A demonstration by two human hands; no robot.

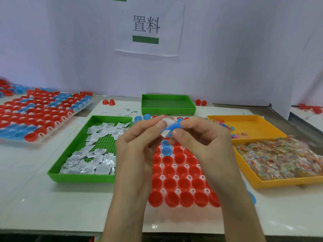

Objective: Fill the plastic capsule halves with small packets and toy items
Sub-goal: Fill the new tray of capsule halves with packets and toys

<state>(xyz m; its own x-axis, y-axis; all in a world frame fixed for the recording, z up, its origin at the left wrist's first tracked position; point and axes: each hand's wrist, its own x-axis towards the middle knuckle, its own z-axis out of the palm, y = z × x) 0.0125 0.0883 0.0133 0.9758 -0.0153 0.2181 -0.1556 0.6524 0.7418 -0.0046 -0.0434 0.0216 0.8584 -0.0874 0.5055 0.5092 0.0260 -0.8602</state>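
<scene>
Left hand (138, 142) and right hand (201, 137) meet above the red capsule halves (181, 173), hiding several. Left fingers pinch a white packet (168, 121); right fingers pinch a blue toy figure (172, 127). On the counter (52, 206): green packet tray (78, 178) left, yellow tray (279, 183) right.

a plain, pale lilac-white wall panel (70, 49) stood upright behind the work area and filled the upper half of the view. a white paper sheet (150, 27) hung on it near the middle, printed with two large black characters above a solid green bar (145, 40). on the right the panel ended at a vertical edge. below it lay a flat, glossy white table (52, 206) under soft, even light, with faint reflections. a dark strip (52, 238) ran beneath the table's near edge.
</scene>
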